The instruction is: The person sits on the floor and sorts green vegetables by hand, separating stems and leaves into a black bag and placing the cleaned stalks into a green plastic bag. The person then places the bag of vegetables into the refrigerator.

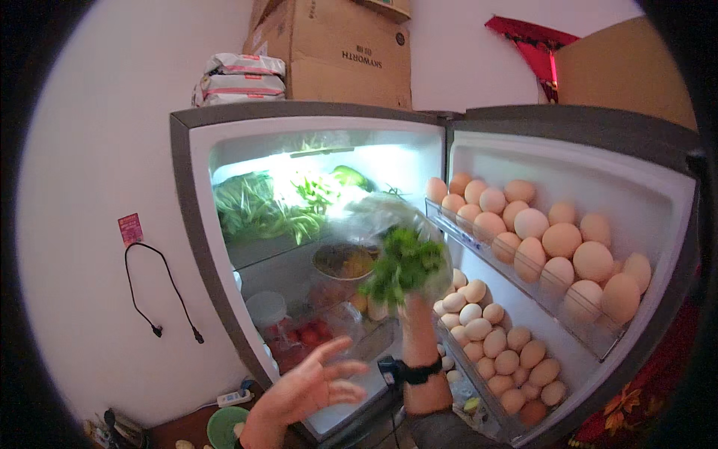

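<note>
My right hand (415, 306), partly hidden by leaves, is shut on a clear plastic bag of leafy greens (406, 255), raised before the open refrigerator (182, 168). A black strap with a small box circles that wrist. Lower left, my left hand (317, 379) holds nothing, fingers apart, in front of the lower shelf. Bundled long green vegetables (252, 210) lie on the lit upper shelf. Below it are a bowl (342, 264) with yellowish food, a white-lidded container (266, 307) and red fruit in plastic (308, 334).
The refrigerator door (566, 143) stands open at right, its upper rack (477, 236) and lower rack loaded with loose eggs. Cardboard boxes (348, 56) and stacked packages (244, 81) sit on top. A black cable (132, 286) hangs on the wall. A green bowl (221, 426) stands lower left.
</note>
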The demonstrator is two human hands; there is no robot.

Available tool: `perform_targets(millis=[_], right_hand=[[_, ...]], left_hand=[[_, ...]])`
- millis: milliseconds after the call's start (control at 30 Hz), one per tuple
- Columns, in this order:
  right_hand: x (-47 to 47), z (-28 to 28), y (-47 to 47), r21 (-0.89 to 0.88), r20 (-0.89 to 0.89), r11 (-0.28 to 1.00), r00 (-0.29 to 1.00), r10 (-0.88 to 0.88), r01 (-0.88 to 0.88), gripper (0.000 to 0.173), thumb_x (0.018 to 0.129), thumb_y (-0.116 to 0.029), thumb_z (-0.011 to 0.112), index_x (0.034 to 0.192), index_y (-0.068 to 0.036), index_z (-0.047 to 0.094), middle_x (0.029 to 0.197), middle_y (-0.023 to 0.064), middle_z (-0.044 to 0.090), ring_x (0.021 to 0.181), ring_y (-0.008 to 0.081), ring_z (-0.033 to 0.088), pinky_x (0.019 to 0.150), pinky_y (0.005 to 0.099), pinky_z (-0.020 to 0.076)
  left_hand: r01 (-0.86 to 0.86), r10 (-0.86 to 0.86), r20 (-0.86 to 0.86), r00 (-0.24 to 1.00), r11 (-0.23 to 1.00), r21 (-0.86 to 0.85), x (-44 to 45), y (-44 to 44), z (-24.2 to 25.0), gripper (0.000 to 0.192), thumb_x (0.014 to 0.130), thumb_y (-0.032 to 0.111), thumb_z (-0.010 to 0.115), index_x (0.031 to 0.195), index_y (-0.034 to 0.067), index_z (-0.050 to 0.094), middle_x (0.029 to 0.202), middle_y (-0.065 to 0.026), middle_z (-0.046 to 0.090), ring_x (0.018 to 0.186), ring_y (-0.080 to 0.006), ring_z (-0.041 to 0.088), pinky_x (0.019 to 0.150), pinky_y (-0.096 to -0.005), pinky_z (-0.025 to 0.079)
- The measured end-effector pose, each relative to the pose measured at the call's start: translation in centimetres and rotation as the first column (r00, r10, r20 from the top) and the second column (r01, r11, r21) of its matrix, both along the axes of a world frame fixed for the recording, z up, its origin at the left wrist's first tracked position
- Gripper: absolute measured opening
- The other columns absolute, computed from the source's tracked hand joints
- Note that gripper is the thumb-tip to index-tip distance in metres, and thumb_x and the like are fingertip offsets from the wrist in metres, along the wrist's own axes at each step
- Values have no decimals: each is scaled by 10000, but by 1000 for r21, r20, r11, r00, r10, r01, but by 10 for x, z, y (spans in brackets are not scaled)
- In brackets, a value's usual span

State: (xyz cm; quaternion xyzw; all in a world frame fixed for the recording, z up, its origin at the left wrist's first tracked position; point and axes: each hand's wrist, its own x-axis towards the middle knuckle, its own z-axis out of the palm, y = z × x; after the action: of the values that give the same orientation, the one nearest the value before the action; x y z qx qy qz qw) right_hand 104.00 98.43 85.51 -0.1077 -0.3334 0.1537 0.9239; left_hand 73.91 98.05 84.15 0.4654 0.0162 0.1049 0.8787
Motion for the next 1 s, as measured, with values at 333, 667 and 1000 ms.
perform_targets(millis=[333,667,1000], right_hand=[[52,93,136,-110,73,764,771,-632,636,480,892,-32,751,1331,-38,558,1243,87,646,1168,235,614,1056,362,443],[103,124,147,-341,904,134,364,-224,930,1305,656,-698,865,1588,-1,275,1550,342,314,1401,496,379,1159,572,362],[110,145,180,54,898,369,116,-423,928,527,774,56,602,1269,-82,717,1366,253,624,1246,403,612,1049,463,500]], left_hand=[[192,-124,-151,981,745,639,-63,-41,-3,503,1083,300,579,1501,38,479,1241,-123,676,1098,-209,676,895,-360,547],[49,71,-177,982,802,595,-109,-41,-22,459,1065,279,620,1443,32,540,1198,-118,705,1075,-209,682,909,-373,552],[18,45,-78,996,746,666,-103,-35,-22,418,1079,224,591,1440,22,536,1124,-98,720,826,-132,646,693,-306,531]])
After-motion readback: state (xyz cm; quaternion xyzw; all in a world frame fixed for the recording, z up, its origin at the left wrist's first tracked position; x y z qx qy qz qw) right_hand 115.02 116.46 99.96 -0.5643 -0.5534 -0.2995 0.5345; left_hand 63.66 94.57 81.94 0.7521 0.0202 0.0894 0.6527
